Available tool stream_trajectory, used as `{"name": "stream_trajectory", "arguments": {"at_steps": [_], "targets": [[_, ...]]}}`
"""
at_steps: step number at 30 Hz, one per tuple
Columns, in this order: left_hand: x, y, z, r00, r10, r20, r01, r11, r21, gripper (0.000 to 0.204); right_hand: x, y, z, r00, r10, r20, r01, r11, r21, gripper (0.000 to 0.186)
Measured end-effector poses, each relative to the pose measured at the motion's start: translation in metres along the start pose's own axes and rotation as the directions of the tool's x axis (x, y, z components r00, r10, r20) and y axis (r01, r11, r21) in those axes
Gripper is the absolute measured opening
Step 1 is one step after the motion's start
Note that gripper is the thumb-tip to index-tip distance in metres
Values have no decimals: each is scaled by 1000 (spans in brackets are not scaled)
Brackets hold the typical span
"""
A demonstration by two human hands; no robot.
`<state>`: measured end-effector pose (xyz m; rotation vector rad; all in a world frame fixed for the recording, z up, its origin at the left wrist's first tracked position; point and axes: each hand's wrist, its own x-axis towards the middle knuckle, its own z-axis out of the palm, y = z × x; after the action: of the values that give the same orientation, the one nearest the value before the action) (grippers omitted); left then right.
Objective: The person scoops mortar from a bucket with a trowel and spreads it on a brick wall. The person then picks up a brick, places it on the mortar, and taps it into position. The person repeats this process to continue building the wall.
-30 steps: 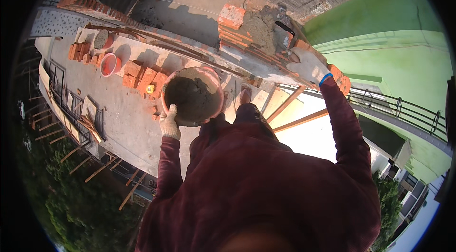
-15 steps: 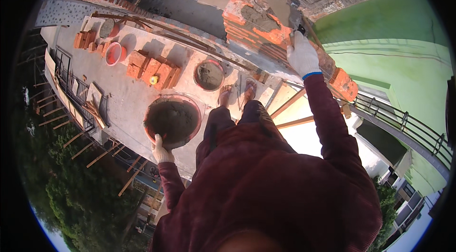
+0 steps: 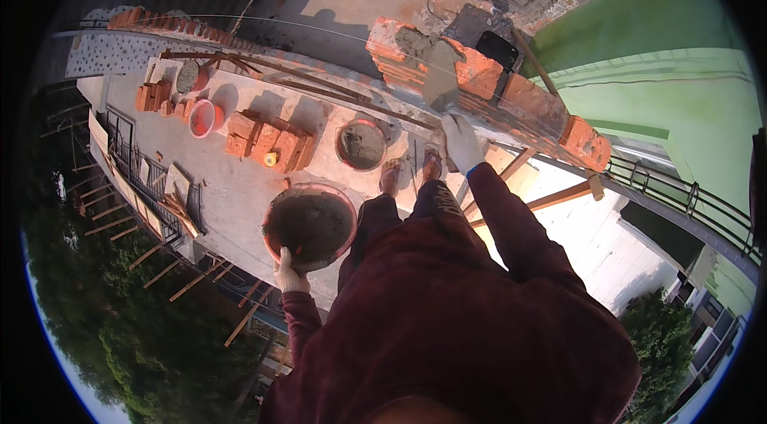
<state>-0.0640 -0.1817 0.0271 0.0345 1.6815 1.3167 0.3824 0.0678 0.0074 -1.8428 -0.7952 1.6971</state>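
Observation:
My left hand (image 3: 291, 271), in a pale knit glove, grips the near rim of a wide round basin (image 3: 349, 243) of grey mortar, tilted beside my legs. My gloved right hand (image 3: 462, 144) is closed around the handle of a trowel (image 3: 440, 90); the handle is mostly hidden by the glove. The trowel's grey blade points away from me, against the side of a brick wall (image 3: 515, 101). Wet mortar (image 3: 415, 45) lies on top of the wall's far-left end.
A smaller mortar tub (image 3: 361, 144) stands by my feet. Left of it are stacked bricks (image 3: 272, 142) with a yellow tape measure (image 3: 271, 159), and a red bucket (image 3: 206, 118). Wooden braces (image 3: 551, 196) run below the wall; a railing (image 3: 679, 200) is at right.
My right hand has come back and left from above the wall to its near side, with the trowel blade now plainly visible. My left hand keeps hold of the basin. The whole view has shifted slightly.

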Motion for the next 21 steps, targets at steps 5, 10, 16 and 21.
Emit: {"name": "stream_trajectory", "arguments": {"at_steps": [5, 10, 16, 21], "targets": [[7, 3, 19, 998, 22, 56, -22, 1000, 5, 47, 65, 19, 20, 974, -194, -116, 165, 962, -218, 51], [15, 1, 33, 998, 6, 63, -7, 1000, 20, 45, 55, -19, 29, 941, -298, -163, 169, 826, -538, 51], [27, -4, 43, 999, 11, 44, -13, 999, 39, 42, 15, -29, 10, 951, -286, -115, 153, 764, -627, 49], [35, -1, 59, 996, 5, 90, -11, 998, 61, 41, 50, -45, 31, 950, -312, -24, 224, 731, -645, 52]]}}
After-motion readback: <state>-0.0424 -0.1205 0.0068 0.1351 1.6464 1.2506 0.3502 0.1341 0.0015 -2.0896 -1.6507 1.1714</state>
